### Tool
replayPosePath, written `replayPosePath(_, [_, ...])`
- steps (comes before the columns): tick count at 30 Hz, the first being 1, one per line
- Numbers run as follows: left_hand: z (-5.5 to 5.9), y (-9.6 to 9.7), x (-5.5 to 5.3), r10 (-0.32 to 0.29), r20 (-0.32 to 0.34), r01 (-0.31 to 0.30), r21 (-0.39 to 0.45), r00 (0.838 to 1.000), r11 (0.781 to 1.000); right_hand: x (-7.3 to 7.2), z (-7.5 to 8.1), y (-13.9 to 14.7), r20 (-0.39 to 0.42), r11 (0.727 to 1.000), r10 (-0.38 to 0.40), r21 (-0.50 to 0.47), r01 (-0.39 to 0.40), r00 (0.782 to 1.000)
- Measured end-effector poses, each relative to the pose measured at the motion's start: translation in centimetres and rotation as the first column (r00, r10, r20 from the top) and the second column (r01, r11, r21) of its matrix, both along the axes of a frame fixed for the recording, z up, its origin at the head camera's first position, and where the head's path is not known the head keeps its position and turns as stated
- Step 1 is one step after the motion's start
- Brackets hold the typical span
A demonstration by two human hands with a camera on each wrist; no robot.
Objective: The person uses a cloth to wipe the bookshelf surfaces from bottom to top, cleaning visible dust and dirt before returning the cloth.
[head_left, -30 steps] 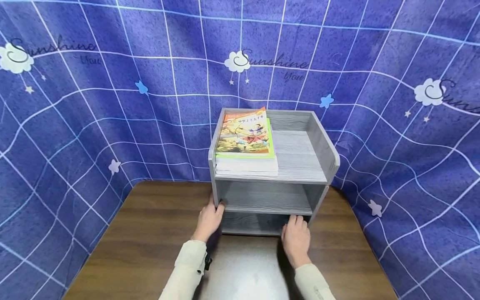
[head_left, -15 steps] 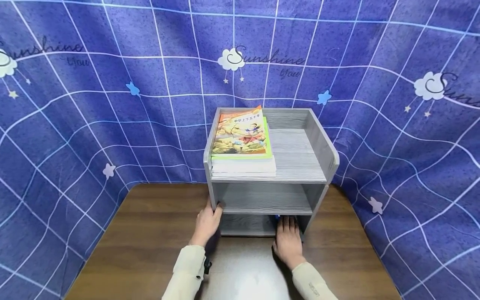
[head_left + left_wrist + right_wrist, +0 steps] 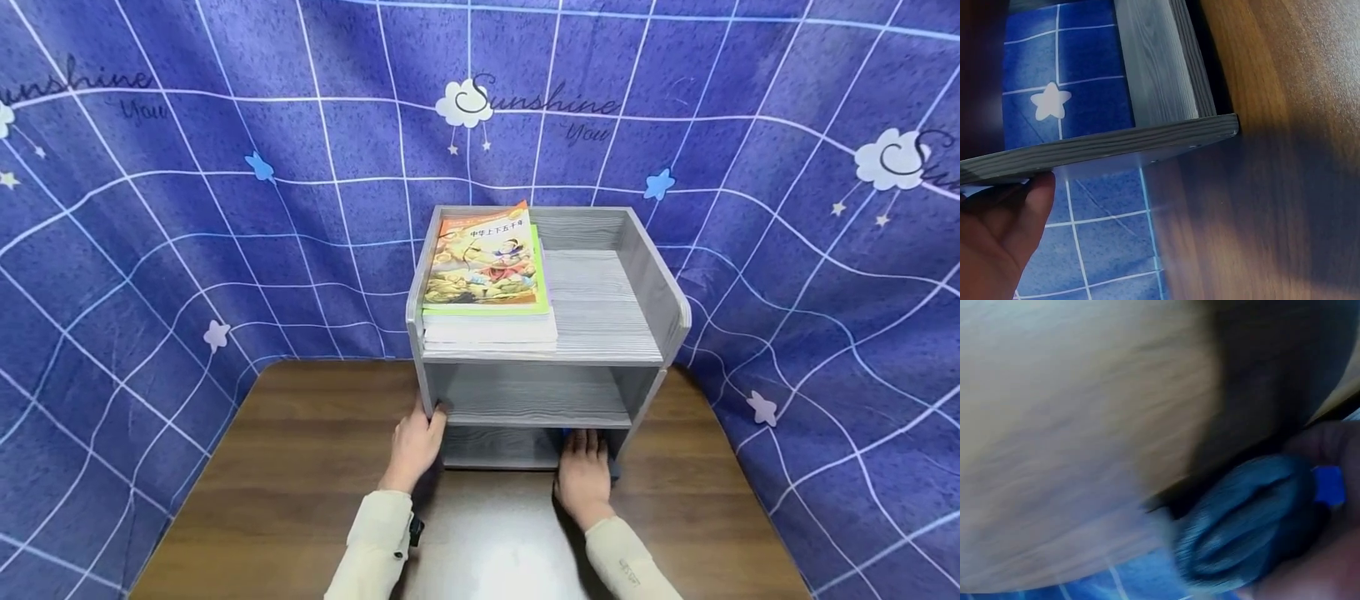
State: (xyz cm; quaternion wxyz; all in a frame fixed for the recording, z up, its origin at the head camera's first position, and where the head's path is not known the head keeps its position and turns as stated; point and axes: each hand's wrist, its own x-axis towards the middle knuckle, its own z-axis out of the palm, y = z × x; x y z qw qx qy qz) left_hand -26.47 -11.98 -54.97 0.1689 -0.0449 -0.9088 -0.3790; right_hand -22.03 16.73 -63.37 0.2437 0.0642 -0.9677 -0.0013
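Note:
A grey wood-grain desktop shelf unit (image 3: 532,418) stands on the table. My left hand (image 3: 414,446) rests at the lower front of its left side panel (image 3: 1097,147). In the left wrist view its thumb and fingers lie against the panel's outer face. My right hand (image 3: 583,479) is at the right end of the bottom compartment (image 3: 498,450), gripping a dark teal bundle that looks like folded cloth (image 3: 1244,528). One end of this bundle sticks out beside the hand in the head view. A small bright blue patch (image 3: 1330,485) shows by the fingers; the fingertips are hidden.
A stack of books (image 3: 487,267) lies on the top shelf's left side, an illustrated cover uppermost. The middle compartment (image 3: 532,392) is above my right hand. A brown wooden table (image 3: 315,467) spreads around the unit, with a blue gridded curtain (image 3: 337,167) behind it.
My right hand has shifted slightly left and down within the bottom compartment, and the dark bundle has come into view beside it. My left hand has stayed at the side panel.

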Motion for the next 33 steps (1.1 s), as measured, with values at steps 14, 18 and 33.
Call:
replayPosePath(14, [-0.6, -0.7, -0.7, 0.044, -0.061, -0.041, 0.054, 0.997, 0.998, -0.7, -0.7, -0.9, 0.179, 0.989, -0.031, -0.14, 0.057, 0.983])
replayPosePath(18, [-1.1, -0.4, -0.7, 0.047, -0.089, -0.04, 0.072, 0.995, 0.997, -0.5, -0.4, -2.2, 0.217, 0.977, -0.103, -0.161, 0.14, 0.971])
replayPosePath(33, [-1.7, -0.1, -0.7, 0.059, -0.103, -0.047, 0.111, 0.993, 0.993, -0.8, 0.3, -7.5, 0.347, 0.959, -0.089, -0.223, 0.174, 0.933])
